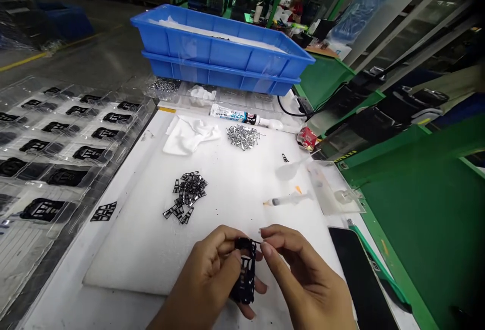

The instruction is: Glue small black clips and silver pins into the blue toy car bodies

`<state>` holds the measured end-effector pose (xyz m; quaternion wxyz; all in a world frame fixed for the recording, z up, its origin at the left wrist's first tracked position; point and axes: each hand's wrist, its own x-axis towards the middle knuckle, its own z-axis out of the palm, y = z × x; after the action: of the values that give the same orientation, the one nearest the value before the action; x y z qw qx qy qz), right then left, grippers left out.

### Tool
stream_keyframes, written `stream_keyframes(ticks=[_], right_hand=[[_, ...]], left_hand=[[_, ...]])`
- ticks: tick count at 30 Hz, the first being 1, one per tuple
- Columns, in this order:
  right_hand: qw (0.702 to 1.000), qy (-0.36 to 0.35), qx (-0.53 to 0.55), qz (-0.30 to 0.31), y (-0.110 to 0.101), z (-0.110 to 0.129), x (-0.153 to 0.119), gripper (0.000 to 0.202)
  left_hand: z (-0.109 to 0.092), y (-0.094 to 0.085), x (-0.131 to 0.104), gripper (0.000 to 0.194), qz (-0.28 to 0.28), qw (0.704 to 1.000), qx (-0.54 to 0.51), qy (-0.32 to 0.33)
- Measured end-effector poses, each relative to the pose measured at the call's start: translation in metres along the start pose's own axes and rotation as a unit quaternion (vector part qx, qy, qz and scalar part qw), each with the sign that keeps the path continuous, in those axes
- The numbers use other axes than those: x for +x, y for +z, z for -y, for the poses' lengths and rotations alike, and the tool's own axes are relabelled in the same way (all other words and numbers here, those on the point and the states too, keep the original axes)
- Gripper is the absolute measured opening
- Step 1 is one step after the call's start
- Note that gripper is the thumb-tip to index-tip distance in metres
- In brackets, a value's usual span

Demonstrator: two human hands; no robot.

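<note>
My left hand [212, 274] is wrapped round a black slotted plastic part [247, 274], its thumb on the part's face. At the part's upper right edge, my right hand [303, 274] has thumb and index finger pinched on a thin dark piece too small to make out. Beyond the hands, on a white foam sheet [144, 249], lie a pile of small black frames [189, 188] and a heap of small silvery pieces [243, 137]. A syringe [290, 199] rests to the right of the black pile.
Stacked blue bins [223, 52] stand at the back. Clear trays with black parts [68, 176] are at the left. A glue tube [235, 114] and white cloth [189, 134] lie behind the piles. A black phone-like slab [359, 279] and green cutter [382, 269] lie at right.
</note>
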<state>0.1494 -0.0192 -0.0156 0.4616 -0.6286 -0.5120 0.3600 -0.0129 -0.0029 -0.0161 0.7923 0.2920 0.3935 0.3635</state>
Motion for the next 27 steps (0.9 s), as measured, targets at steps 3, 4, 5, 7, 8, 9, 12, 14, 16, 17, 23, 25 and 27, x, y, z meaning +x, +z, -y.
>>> stream_keyframes(ticks=[3,4,5,7,8,9,12,14,16,17,23,25,27], right_hand=[[0.996,0.04,0.018,0.08,-0.001,0.003,0.007,0.019],[0.994,0.052,0.023,0.092,0.0,0.005,0.007,0.021],[0.994,0.062,0.028,0.089,0.003,0.008,0.006,0.022],[0.994,0.078,0.042,0.058,0.011,0.011,0.001,0.025],[0.994,0.09,0.05,0.044,0.015,0.013,-0.001,0.026],[0.992,0.104,0.058,0.035,0.019,0.014,-0.004,0.027],[0.986,0.145,0.076,0.034,0.026,0.015,-0.009,0.032],[0.978,0.178,0.093,0.052,0.023,0.015,-0.009,0.036],[0.97,0.192,0.109,0.1,0.017,0.015,-0.007,0.037],[0.968,0.189,0.11,0.124,0.014,0.015,-0.005,0.037],[0.975,0.187,0.085,0.085,0.016,0.027,-0.004,0.033],[0.983,0.157,0.067,0.067,0.02,0.028,-0.005,0.031],[0.994,0.079,0.015,0.073,0.018,0.025,-0.007,0.025]], left_hand=[[0.0,0.002,0.0,0.026,-0.008,1.0,0.008,0.01],[0.0,0.004,-0.001,0.026,-0.014,1.0,0.009,0.016],[0.001,0.005,-0.001,0.026,-0.022,0.999,0.01,0.021],[0.001,0.007,-0.002,0.027,-0.043,0.998,0.015,0.032],[0.002,0.009,-0.003,0.028,-0.057,0.997,0.023,0.036],[0.002,0.01,-0.004,0.029,-0.074,0.996,0.036,0.038],[0.005,0.012,-0.006,0.031,-0.122,0.988,0.091,0.039],[0.008,0.013,-0.008,0.031,-0.139,0.982,0.121,0.043],[0.01,0.013,-0.009,0.032,-0.139,0.979,0.138,0.048],[0.01,0.013,-0.009,0.033,-0.135,0.979,0.143,0.049],[0.01,0.012,-0.008,0.028,-0.126,0.983,0.118,0.059],[0.008,0.011,-0.007,0.026,-0.122,0.987,0.084,0.058],[0.006,0.01,-0.006,0.025,-0.112,0.991,0.06,0.044]])
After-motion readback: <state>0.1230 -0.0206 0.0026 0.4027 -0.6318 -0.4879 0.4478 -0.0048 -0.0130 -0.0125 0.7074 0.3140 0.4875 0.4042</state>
